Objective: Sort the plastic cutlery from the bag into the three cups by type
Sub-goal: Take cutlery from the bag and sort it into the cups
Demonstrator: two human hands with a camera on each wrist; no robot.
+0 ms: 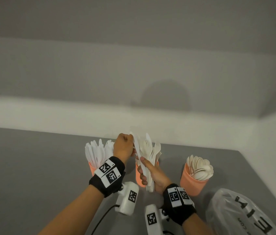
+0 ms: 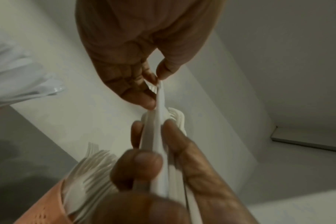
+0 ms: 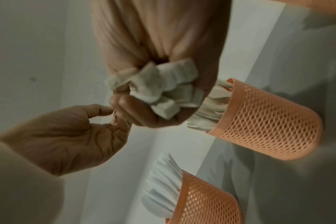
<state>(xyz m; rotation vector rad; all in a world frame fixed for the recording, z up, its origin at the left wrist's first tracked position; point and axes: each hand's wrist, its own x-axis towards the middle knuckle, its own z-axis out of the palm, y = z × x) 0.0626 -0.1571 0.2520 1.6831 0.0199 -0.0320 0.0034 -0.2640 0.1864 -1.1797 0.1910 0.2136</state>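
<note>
My right hand [image 1: 145,168] grips a bundle of white cutlery [image 1: 149,182] upright by the handles; their square ends [image 3: 173,84] show in the right wrist view. Left hand [image 1: 133,148] pinches the tip of one white knife [image 1: 137,146] at the top of that bundle; its serrated edge [image 2: 152,87] shows between thumb and fingers. Both hands hover in front of the middle orange mesh cup [image 1: 139,177] holding forks [image 1: 152,150]. The left cup [image 1: 91,167] holds knives [image 1: 95,151], the right cup [image 1: 193,182] spoons [image 1: 200,167].
A crumpled clear plastic bag [image 1: 235,214] with black lettering lies at the lower right on the grey table [image 1: 32,167]. A white wall [image 1: 134,116] runs close behind the cups and along the table's right edge.
</note>
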